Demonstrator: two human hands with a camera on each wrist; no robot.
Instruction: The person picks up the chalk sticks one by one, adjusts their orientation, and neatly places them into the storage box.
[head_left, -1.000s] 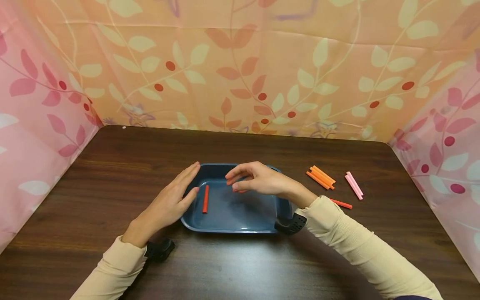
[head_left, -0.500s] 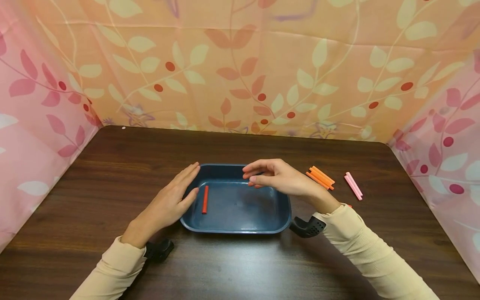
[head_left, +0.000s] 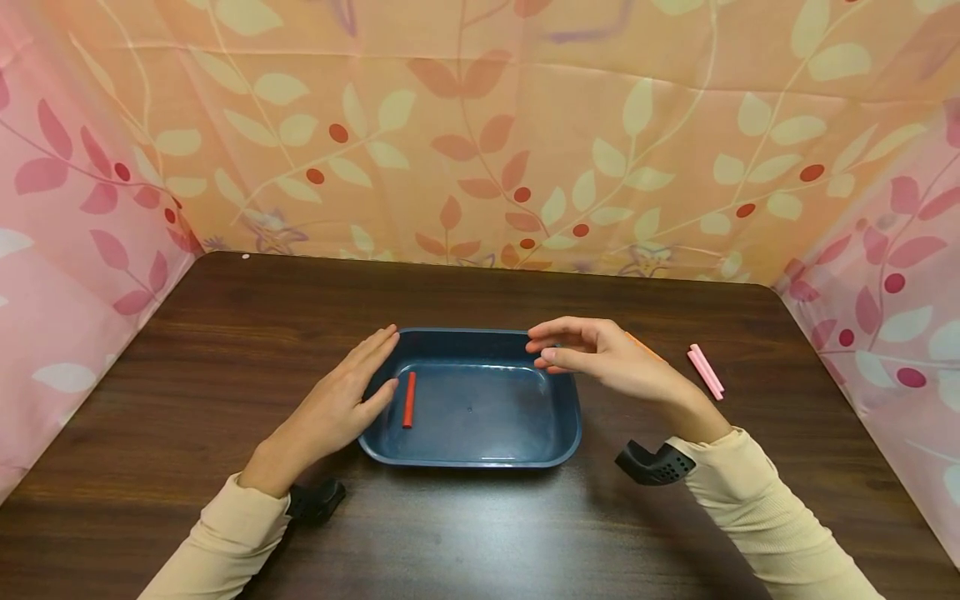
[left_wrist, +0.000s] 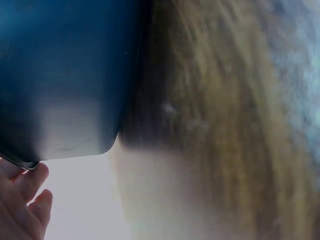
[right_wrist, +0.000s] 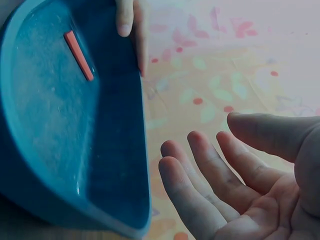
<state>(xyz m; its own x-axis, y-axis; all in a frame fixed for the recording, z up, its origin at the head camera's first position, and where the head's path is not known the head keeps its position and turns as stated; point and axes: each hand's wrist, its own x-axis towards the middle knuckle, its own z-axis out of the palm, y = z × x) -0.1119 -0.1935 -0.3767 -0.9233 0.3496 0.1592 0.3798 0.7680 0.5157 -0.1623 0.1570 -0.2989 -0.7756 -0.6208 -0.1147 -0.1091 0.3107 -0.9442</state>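
Right hand empty, fingers loose, by the far right corner of the tray; left hand lay straight-fingered at its left rim. Red stick sat inside, left. I judged it between placements; next called for pinching the orange stick, right.

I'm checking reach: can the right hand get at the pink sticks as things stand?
Likely yes: the right hand looks empty, and the pink sticks lie on the table to its right, outside the blue tray, with nothing visible covering them.
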